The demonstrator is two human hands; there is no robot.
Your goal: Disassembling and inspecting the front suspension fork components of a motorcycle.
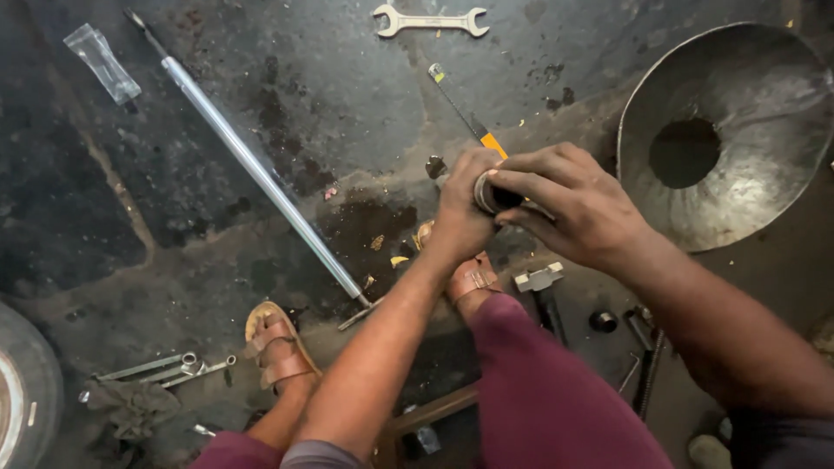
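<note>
Held tight between both grips is a small round metal ring (491,193), up above the dirty floor (365,113): the left hand (460,208) is closed around it from the left, and the right hand (569,204) is pinched onto it from the right. A long shiny rod (261,169) is seen lying to the left, a hammer (540,282) just below the hands, and a big metal funnel (730,130) to the right.

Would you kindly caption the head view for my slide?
Both hands, left hand and right hand, grip a metal ring above an oily floor.
</note>
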